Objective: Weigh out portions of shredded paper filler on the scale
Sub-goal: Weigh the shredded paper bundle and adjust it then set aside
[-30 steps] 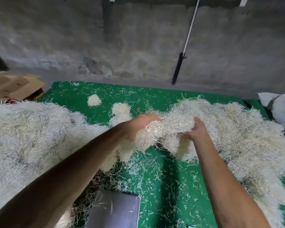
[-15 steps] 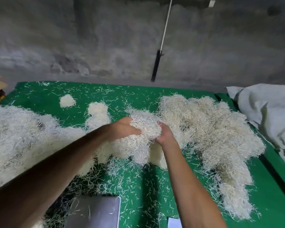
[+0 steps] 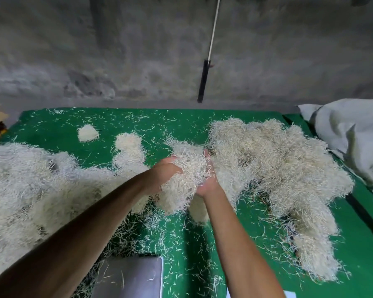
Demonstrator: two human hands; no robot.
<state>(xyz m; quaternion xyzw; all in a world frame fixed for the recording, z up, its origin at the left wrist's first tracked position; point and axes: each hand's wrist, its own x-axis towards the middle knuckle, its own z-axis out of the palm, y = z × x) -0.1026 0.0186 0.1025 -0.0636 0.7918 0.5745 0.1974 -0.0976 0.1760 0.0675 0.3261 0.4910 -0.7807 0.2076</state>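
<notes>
Both hands, left hand (image 3: 163, 175) and right hand (image 3: 207, 179), are cupping a clump of shredded paper (image 3: 185, 179), fingers curled into it, while the scale pan (image 3: 130, 278) is sitting nearly bare, so weighing's barely starting.

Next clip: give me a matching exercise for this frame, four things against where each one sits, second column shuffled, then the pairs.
Things:
1. clump of shredded paper
2. scale platform
3. grey sack
4. small round tuft

Places:
A. far right edge of the green mat
B. bottom centre, near the person
C. held up between the left hand and the right hand
D. alone on the mat's far left part

Pairs: 1-C, 2-B, 3-A, 4-D
</notes>
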